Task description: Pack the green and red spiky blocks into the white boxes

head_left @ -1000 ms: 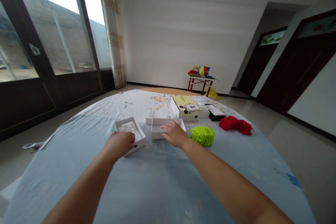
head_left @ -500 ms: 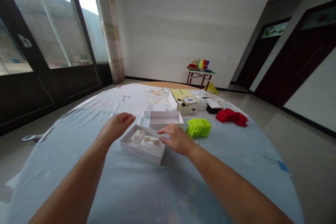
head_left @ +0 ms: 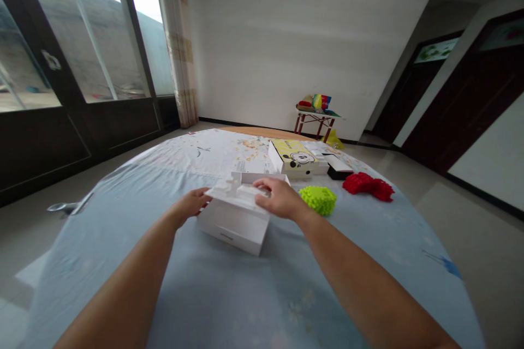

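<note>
A white box [head_left: 237, 232] stands on the blue-and-white tablecloth in front of me. Above it, tilted, is a white plastic tray [head_left: 239, 194] with moulded shapes. My right hand [head_left: 278, 197] pinches the tray's right side. At its left edge, my left hand [head_left: 190, 206] is closed around the corner, fingertips partly hidden beneath it. Just behind the tray lies an open white box part [head_left: 265, 176], largely covered by tray and hand. To the right of my right hand sits a lime-green fuzzy bundle [head_left: 319, 200].
Farther back are a yellow cartoon box [head_left: 293, 158] and a black-and-white box [head_left: 338, 167]. A red fuzzy bundle [head_left: 368, 186] lies at the right. A metal object [head_left: 62, 207] juts past the table's left edge. A small side table [head_left: 317, 115] stands by the wall.
The white tray has come up out of the front box, and both hands now hold it. The view has shifted slightly, moving the scene a little to the right.
</note>
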The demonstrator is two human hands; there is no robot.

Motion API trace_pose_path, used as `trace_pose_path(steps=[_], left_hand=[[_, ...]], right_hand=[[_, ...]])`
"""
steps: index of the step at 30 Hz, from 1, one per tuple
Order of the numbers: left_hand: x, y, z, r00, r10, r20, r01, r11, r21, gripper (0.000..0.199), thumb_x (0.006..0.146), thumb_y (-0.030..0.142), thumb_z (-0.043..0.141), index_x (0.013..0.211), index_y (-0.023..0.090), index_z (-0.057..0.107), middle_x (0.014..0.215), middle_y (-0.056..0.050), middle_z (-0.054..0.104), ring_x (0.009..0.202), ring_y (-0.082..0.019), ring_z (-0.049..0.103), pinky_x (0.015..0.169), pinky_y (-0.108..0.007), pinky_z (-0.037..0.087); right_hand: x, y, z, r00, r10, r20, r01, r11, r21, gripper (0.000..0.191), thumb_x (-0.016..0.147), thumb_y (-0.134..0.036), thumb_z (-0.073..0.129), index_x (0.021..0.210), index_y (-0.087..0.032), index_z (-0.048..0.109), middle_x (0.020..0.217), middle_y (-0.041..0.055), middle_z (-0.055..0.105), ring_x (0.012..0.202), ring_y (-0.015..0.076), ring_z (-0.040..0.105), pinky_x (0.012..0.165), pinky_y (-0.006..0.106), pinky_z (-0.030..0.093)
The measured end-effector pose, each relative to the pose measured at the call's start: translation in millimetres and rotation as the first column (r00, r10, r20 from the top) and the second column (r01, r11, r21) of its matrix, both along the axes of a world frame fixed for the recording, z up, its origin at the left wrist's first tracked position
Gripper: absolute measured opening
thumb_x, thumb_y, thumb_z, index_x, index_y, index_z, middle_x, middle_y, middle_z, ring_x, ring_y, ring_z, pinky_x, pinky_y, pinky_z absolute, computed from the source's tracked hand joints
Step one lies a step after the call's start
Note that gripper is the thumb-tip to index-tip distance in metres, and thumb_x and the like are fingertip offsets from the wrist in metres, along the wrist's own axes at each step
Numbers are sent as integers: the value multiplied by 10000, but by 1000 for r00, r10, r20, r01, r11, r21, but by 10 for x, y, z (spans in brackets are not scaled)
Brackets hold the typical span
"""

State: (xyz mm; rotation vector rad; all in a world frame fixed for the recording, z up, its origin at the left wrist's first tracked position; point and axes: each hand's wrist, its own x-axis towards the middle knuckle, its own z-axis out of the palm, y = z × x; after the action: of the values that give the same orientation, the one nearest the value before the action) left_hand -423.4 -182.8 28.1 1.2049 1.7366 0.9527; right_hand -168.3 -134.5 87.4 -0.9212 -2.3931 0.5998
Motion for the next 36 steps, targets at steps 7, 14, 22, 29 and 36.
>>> trace_pose_path(steps=[7,14,22,29,36], left_hand=[[33,-69,68,1000,7,-11,-8,999,-38,569,657,553,535,1120,228,598,999,-66,633,908,-202,558,671,-259,422],[84,-113,138,995,-99,16,101,990,-103,624,671,546,545,1204,223,521,988,-82,633,911,-218,577,660,-282,449],[297,-69,138,973,-229,22,229,962,-146,522,622,492,584,1048,191,566,831,-59,602,773,-201,545,544,-259,457],[620,-18,110,981,-189,36,192,967,-167,437,579,444,566,931,186,547,732,-28,565,686,-185,530,490,-261,459],[826,55,-37,993,-109,44,112,990,-85,408,573,454,546,882,187,542,626,7,538,604,-163,523,445,-228,390]], right_hand=[[-17,556,136,966,-257,8,256,966,32,334,725,-332,598,1035,-207,611,974,56,664,879,175,604,792,285,454],[-17,740,7,982,-173,-72,181,976,125,419,761,-329,583,1135,-143,556,1104,115,614,980,190,576,856,321,447],[994,621,-117,910,-294,-293,339,934,116,313,774,-326,531,1035,-171,607,1022,83,628,927,177,579,731,294,498],[1740,767,-539,779,-515,-357,526,847,-73,386,764,-409,529,1043,-150,594,1047,113,632,974,217,581,832,381,472],[1757,754,-530,942,-302,-148,315,946,79,628,662,-460,658,1203,-185,499,1277,123,478,1204,247,414,1006,421,312]])
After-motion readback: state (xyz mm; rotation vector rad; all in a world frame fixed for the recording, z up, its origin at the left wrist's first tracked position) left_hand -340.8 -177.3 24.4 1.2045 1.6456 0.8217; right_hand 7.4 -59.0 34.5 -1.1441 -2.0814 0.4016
